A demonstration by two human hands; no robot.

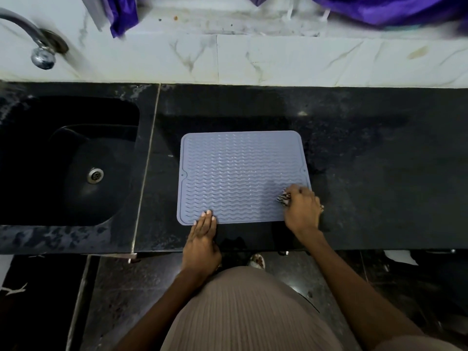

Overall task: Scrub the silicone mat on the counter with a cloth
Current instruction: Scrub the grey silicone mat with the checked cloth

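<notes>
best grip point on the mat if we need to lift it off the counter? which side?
Pinch the mat at its near-left corner, coming from the counter's front edge. It lies flat with a thin raised rim, so fingers must peel up a corner. The left hand already presses there; the right hand holds the cloth at the near-right corner.

Dim light leaves the black counter [354, 148] and sink [76, 160] murky, while the white wall tiles [278, 59] stay brightest. The tap [38, 44] (far-left corner) is smeared by blur, and straight lines bow towards the edges.
</notes>
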